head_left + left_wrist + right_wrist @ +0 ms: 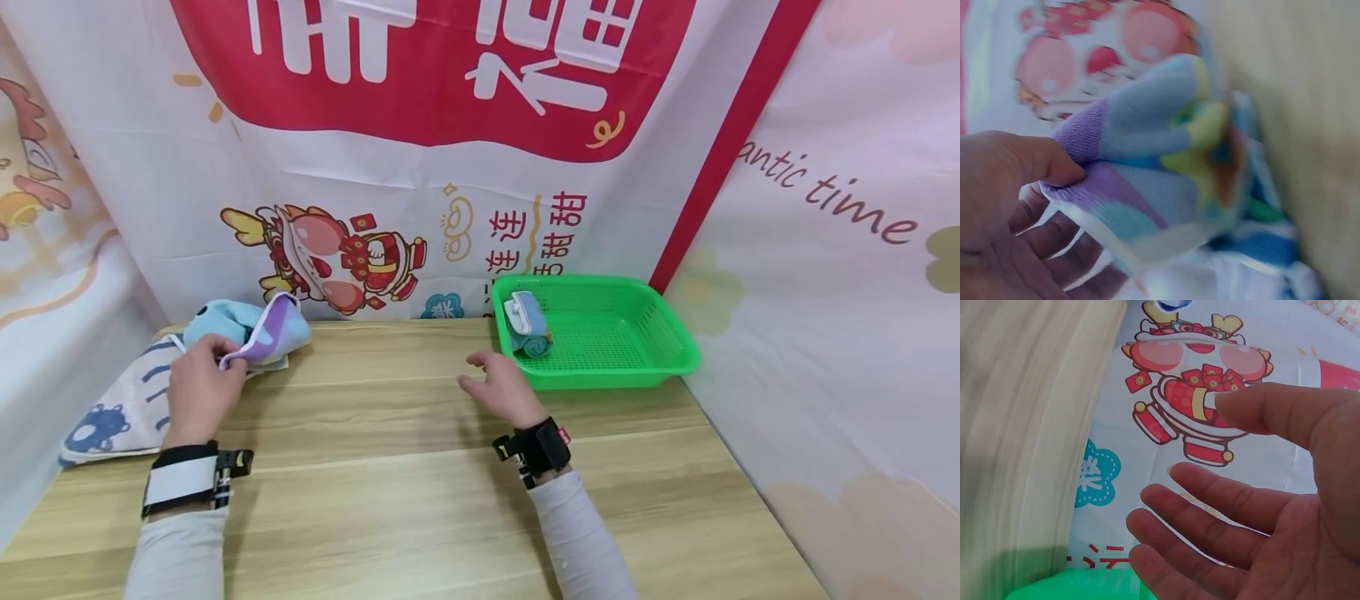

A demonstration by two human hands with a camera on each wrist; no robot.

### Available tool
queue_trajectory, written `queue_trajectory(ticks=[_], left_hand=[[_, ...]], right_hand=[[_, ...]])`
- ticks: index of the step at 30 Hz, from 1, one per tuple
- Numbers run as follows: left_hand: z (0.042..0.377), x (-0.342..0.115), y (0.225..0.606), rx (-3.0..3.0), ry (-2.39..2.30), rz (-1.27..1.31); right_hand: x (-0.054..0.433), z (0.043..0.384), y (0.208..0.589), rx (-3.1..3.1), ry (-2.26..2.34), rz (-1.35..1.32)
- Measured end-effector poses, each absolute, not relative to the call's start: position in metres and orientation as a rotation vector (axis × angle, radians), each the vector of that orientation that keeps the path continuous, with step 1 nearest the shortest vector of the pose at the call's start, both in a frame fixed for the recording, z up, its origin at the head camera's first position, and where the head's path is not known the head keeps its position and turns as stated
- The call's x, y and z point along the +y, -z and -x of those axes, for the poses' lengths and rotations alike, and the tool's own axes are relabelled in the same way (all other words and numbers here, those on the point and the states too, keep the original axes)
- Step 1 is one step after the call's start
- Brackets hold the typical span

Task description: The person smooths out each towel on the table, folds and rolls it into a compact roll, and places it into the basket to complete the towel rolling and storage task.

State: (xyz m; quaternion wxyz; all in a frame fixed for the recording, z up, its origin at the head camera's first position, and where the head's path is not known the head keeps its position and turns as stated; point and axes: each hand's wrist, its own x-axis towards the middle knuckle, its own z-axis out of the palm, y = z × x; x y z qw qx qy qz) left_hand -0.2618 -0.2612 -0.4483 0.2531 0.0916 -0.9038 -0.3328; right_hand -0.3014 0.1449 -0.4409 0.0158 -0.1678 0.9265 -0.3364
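My left hand (201,387) pinches the edge of a purple and light-blue towel (279,329) between thumb and fingers, lifting that edge. In the left wrist view the towel (1147,169) shows a colourful print with yellow and orange. It lies bunched against a white towel with blue stripes and a blue bear (138,400) at the back left of the table. My right hand (504,387) hovers just left of the green basket (600,379), fingers apart and holding nothing. A rolled blue towel (531,325) lies in the basket's left end.
The wooden table (375,500) runs up to a printed cloth backdrop (420,167) with a red border. A patterned side cloth (840,333) hangs along the right edge, and another hangs on the left.
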Motion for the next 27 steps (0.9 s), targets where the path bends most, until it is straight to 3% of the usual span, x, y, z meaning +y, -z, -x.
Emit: queue_trajectory(ticks=[11,21,27], left_hand=[[0.262,-0.197,0.401,-2.294,1.090,0.099],[0.259,-0.108,0.426,-2.426,1.235,0.357],[0.256,-0.078,0.445,-2.566,1.339,0.476]], right_hand=[[0.130,0.303,0.450,2.845,1.016,0.675],[0.103,0.291,0.451,2.635,1.107,1.015],[0.088,0.284,0.459,2.504,1.252,1.007]])
